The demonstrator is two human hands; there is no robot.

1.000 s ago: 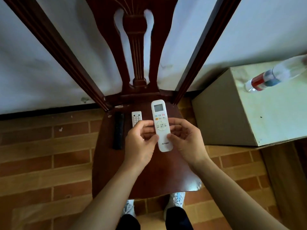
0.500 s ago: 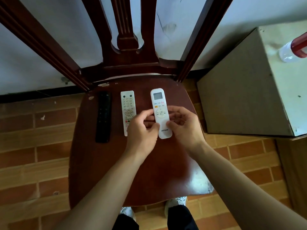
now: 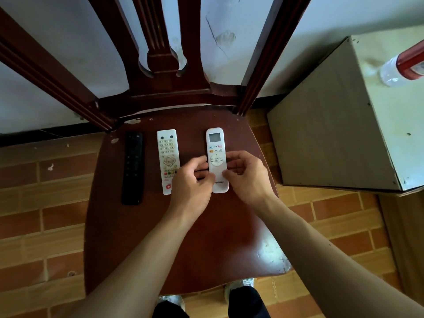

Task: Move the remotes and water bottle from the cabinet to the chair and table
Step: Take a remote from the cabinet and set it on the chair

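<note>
We look down on a dark, glossy wooden chair (image 3: 206, 237) with a curved seat and a carved, slatted back. Its varnish is chipped pale at the near right corner. Three remotes lie in a row across the back half of the seat, all pointing towards the chair back and set apart from one another.

On the left is a slim black remote (image 3: 132, 167), matte and rectangular. In the middle is a flat white keypad remote (image 3: 167, 154) with rows of small buttons. On the right is the screen remote (image 3: 215, 143), smooth white plastic with rounded ends, a small grey display and a round pad.

Our left hand (image 3: 191, 182) and right hand (image 3: 249, 175) meet at the lower half of the screen remote. The fingers of each are curled and pinch its long edges from either side. We cannot tell whether it rests fully on the seat.

To the right stands a boxy, pale desk (image 3: 390, 134) with a scuffed, speckled top. A clear plastic water bottle (image 3: 403, 65) with a red label lies on its side there, cut off by the frame. The floor (image 3: 46, 214) is laid with brick-pattern tiles.
</note>
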